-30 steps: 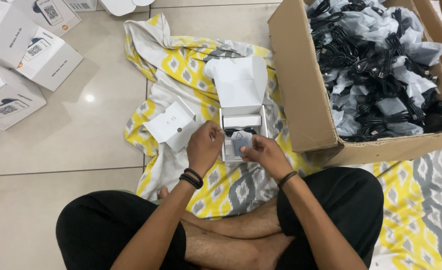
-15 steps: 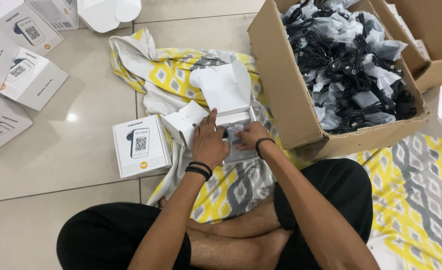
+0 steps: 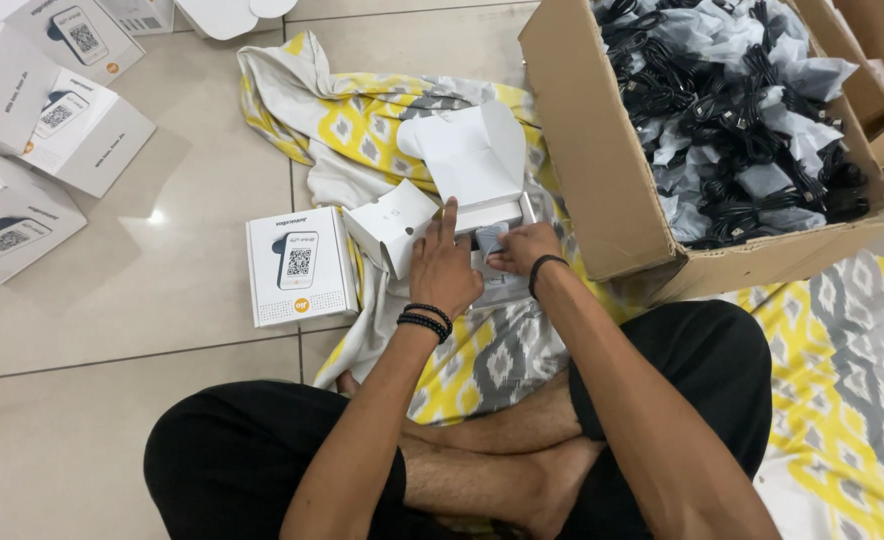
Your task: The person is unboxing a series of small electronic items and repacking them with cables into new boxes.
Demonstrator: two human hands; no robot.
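Left hand (image 3: 444, 268) braces the open white cardboard box (image 3: 462, 180) at frame centre, fingers flat; right hand (image 3: 524, 247) pinches a small grey insert (image 3: 489, 238); best seated squarely, gently.

A big cardboard box (image 3: 602, 170) full of bagged black cables (image 3: 732, 110) stands far right. White printed boxes (image 3: 32, 130) sit far left on the tiled floor (image 3: 162, 330); another white box (image 3: 298, 266) lies near the yellow patterned cloth (image 3: 842, 400).
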